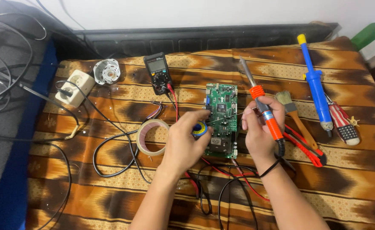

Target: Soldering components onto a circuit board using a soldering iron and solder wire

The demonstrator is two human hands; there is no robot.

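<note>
Orange-handled soldering iron (264, 106) gripped in right hand (257, 130); left hand (185, 138) pinches a small blue solder spool (200, 129) at nine o'clock of green circuit board (221, 106).

We're looking at a makeshift electronics repair bench set up at home, and the brown patterned cloth (324, 179) spread as a work surface over what looks like furniture gives it away. Bench tools crowd it: a digital multimeter (157, 72), a green circuit board (221, 117), a soldering iron (262, 104), a blue desoldering pump (316, 85), a roll of tape (147, 142) and a small brush (292, 113). A white wall socket (74, 87) trails loose black cables (106, 140) across the cloth.
</note>
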